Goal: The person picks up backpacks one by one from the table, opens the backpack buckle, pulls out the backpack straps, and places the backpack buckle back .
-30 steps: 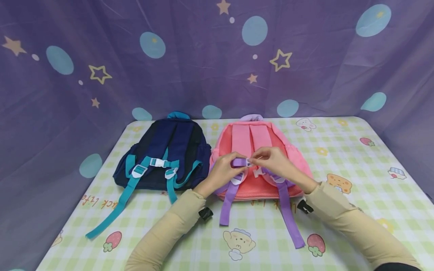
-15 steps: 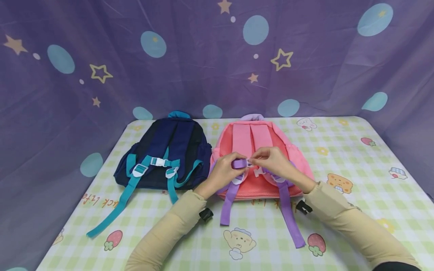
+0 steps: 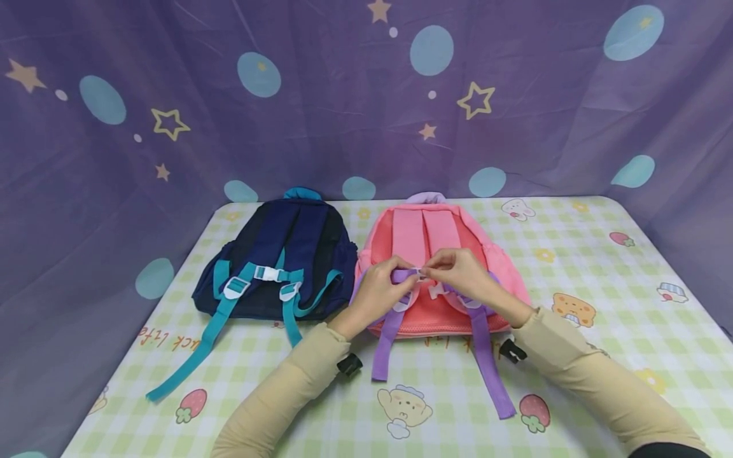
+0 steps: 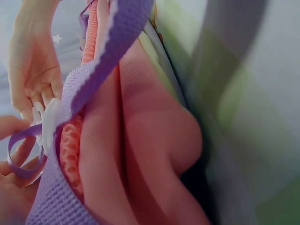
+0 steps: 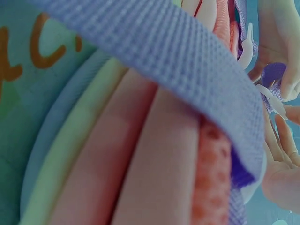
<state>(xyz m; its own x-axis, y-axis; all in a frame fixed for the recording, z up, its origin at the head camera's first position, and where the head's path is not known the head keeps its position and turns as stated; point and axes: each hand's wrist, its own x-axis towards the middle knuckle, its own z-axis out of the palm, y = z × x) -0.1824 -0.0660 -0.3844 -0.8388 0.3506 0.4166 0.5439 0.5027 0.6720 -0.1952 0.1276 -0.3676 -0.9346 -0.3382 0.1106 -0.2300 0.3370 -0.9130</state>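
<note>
A pink backpack (image 3: 408,236) lies with its shoulder straps facing up. Over it my left hand (image 3: 373,291) pinches a looped purple strap (image 3: 403,275), and the loop (image 4: 13,150) shows between the fingers in the left wrist view. My right hand (image 3: 462,272) pinches the small white buckle piece (image 5: 273,101) at the end of that strap, its fingertips meeting the left hand's. Just below the right fingers, another white buckle piece (image 3: 437,291) lies on the backpack. The fingers partly hide the held buckle piece.
Left of the pink bag lies a dark blue backpack (image 3: 269,238) with teal straps and a fastened white buckle (image 3: 267,273). Two purple strap tails (image 3: 489,375) hang onto the checked tablecloth (image 3: 321,407). A purple curtain (image 3: 343,114) stands behind the table.
Both hands stay at nearly the same spot over the pink backpack. The purple strap and white buckle piece between them have tilted slightly, showing less of the strap's face.
</note>
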